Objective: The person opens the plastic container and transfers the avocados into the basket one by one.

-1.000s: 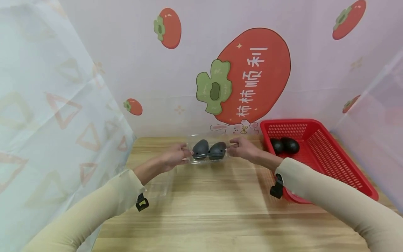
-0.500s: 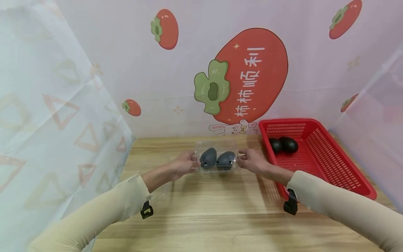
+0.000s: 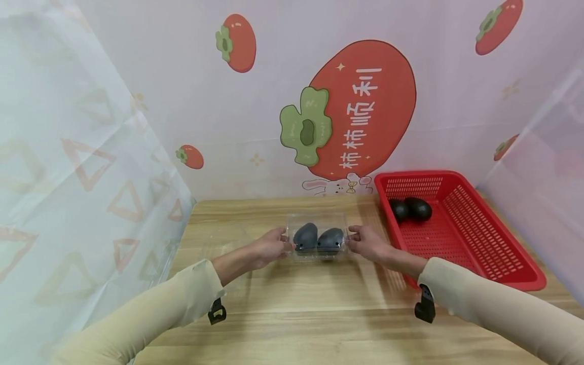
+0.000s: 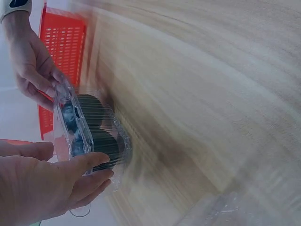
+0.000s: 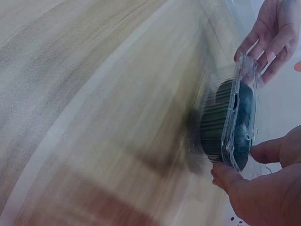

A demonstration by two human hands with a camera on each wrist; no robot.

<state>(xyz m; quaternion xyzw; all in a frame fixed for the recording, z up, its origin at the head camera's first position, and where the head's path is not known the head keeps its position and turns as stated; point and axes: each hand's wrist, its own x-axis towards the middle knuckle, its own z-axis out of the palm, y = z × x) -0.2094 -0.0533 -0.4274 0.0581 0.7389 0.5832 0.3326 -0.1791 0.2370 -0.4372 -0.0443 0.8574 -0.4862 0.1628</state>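
A clear plastic clamshell box [image 3: 310, 258] lies between my two hands near the middle of the table, its lid down over two dark avocados [image 3: 306, 235]. My left hand [image 3: 272, 247] holds the box's left end; in the left wrist view its fingers [image 4: 91, 181] reach along the ribbed base. At the right end, my right hand [image 3: 368, 245] pinches the box. The right wrist view has that hand's thumb [image 5: 267, 151] by the lid side and its forefinger at the rim below. The box stays just over the wood, with a shadow beside it.
On the right stands a red perforated basket [image 3: 504, 246] with two black avocados [image 3: 418, 209] in its far left corner. Another transparent plastic piece [image 4: 218, 209] lies on the table to the left. Printed cloth walls [image 3: 269, 111] close in the back and sides.
Both hands have brought the clamshell box toward me and slightly right in the head view, and lower toward the table. Their hold on its ends stays the same. The basket has not moved.
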